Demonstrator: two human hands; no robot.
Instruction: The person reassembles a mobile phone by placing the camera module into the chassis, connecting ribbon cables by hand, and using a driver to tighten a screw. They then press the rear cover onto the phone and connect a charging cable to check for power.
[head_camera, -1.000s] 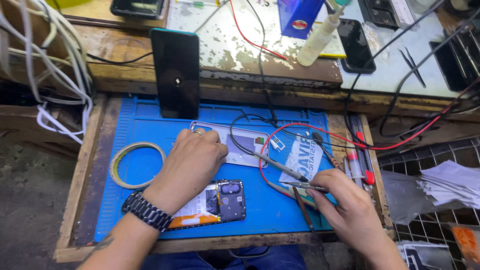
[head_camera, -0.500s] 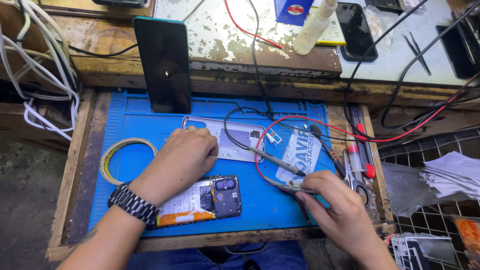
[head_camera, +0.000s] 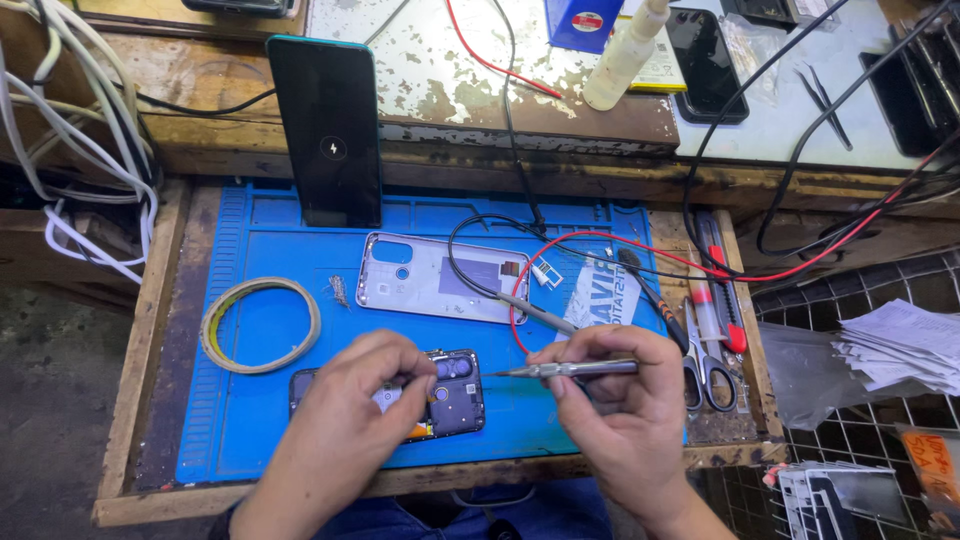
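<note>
Worn wooden worktop (head_camera: 140, 420) carries a blue repair mat (head_camera: 270, 400), with a higher shelf behind it.

Left hand (head_camera: 350, 410): fingers curled, thumb and forefinger pinched together over the opened phone (head_camera: 455, 395). Whether anything small sits in the pinch cannot be told. The hand rests on the phone and covers most of its left part.

Right hand (head_camera: 620, 400): closed around a slim metal screwdriver (head_camera: 575, 369), held level, tip pointing left and ending just beside the phone's camera end.

The opened phone lies flat near the mat's front edge, its dark inner frame and camera cluster facing up.

Behind the hands, a silver back cover (head_camera: 430, 280) lies flat on the mat. A roll of tape (head_camera: 212, 330) lies to the left of the left hand. A dark phone (head_camera: 328, 130) stands upright against the shelf edge, a charging symbol on its screen. Red and black probe leads (head_camera: 640, 255) curve across the mat's right part. Scissors (head_camera: 705, 360) lie at the mat's right edge, near the right hand. A white bottle (head_camera: 625, 55) stands on the shelf.
</note>
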